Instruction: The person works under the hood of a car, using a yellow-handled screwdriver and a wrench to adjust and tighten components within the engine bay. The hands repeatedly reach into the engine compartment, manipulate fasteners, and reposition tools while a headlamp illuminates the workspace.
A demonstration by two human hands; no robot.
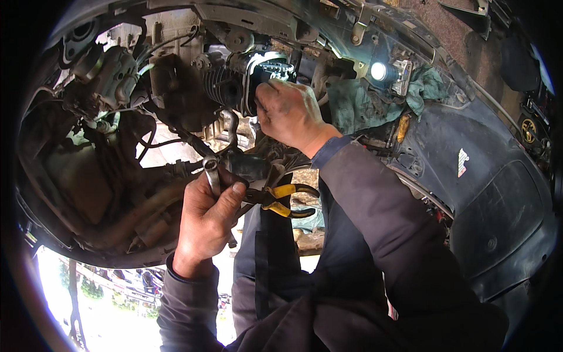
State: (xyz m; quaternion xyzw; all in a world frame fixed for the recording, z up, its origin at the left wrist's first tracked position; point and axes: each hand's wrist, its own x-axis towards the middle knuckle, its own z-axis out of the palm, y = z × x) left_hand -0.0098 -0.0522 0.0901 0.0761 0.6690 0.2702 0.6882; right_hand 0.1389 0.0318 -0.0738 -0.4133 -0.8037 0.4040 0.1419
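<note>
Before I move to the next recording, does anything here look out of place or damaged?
Two things, mildly: crumpled greenish cloth lies by the lit lamp, looking like a stray rag; and the pale sticker on the dark panel has ragged edges, as if torn.

We are holding a wrench in our left hand, with pliers jutting out to its right. Farther forward, our right hand is resting just right of a hose. To its right, a lamp is sitting beside a cloth, and a panel is lying nearer us.
</note>
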